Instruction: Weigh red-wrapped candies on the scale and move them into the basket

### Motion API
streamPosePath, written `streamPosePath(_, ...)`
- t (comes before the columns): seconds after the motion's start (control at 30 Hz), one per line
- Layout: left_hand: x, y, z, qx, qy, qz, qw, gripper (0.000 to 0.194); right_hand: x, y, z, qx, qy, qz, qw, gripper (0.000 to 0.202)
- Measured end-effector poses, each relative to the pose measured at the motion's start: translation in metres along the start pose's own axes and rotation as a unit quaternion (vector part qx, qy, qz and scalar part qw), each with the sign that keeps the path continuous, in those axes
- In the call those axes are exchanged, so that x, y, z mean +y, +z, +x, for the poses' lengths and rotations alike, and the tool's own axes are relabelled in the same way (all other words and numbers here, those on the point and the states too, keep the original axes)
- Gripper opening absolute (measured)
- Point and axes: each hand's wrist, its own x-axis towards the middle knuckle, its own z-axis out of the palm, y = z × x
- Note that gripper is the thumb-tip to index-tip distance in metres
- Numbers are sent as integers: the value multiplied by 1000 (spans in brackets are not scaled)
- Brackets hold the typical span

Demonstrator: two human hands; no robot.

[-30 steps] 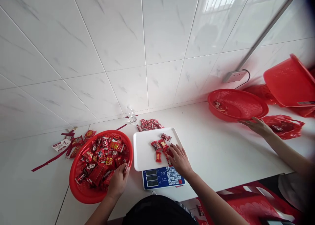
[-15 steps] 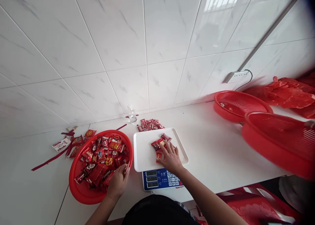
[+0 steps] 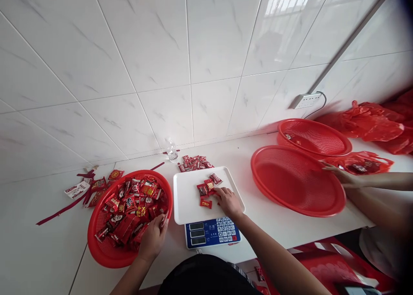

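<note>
Red-wrapped snack packets (image 3: 130,202) fill much of a red plastic basket (image 3: 97,247) on the left. At its right rim, my left hand (image 3: 153,239) is closed on a small red packet (image 3: 164,221). A white tray (image 3: 185,200) rests on a blue digital scale (image 3: 213,233) in the middle. Several red packets (image 3: 205,204) lie on the tray. My right hand (image 3: 228,202) is over the tray's right part, fingers curled down at the packets; what its fingertips hold, if anything, is hidden.
Behind the tray are more small packets (image 3: 195,163) and a clear bottle (image 3: 171,150). On the right, another person's hands (image 3: 343,174) touch a large red basket (image 3: 290,181), near a second basket (image 3: 312,138) and red bags (image 3: 371,121). Loose packets (image 3: 98,184) lie at left.
The large red basket has come leftward and down onto the table, with the other person's hands now visible. My right hand has curled its fingers and shifted slightly right, uncovering packets.
</note>
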Motion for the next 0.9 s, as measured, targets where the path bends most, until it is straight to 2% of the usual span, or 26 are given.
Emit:
streamPosePath(0.13,2,-2,0,-5,-6,0,1000,42,5,-7,5,55,40,44,997,34)
streamPosePath(0.23,4,-2,0,-3,-5,-4,1000,41,18,-23,10,109,83,67,988,43)
streamPosePath(0.4,5,-3,0,2,-6,-4,1000,42,60,-65,16,217,162,62,961,45)
streamPosePath(0.47,4,-2,0,2,-5,0,1000,43,78,-77,16,241,198,29,950,45)
streamPosePath(0.53,2,-2,0,-2,-5,4,1000,44,87,-80,15,254,199,-18,946,49)
streamPosePath(0.6,1,-1,1,-8,-5,8,1000,46,85,-71,12,259,152,-49,952,51)
streamPosePath(0.7,-1,0,1,-6,-2,11,1000,45,60,-38,1,212,47,-41,975,48)
streamPosePath(0.8,1,-1,1,5,3,11,1000,42,19,0,-13,69,-25,-30,997,51)
streamPosePath(0.9,4,-2,1,3,4,12,1000,39,-17,24,-19,-43,-44,-45,997,61)
